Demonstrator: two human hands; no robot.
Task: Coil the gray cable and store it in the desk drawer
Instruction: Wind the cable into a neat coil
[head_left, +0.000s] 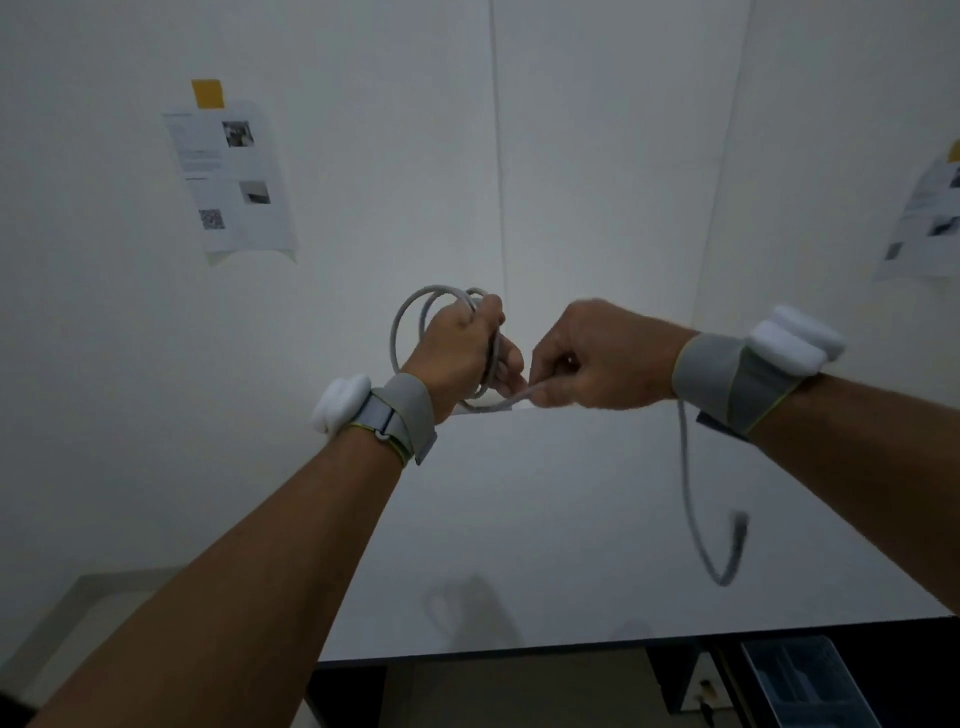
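While my left hand grips several finished loops of the gray cable above the desk, my right hand pinches the feed; a short tail dangles. Coiling nearly done, drawer stowing remains.

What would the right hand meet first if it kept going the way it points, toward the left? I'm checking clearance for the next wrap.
Probably the left hand, which holds the coiled gray cable. The right hand pinches the cable close beside it; depth is unclear.
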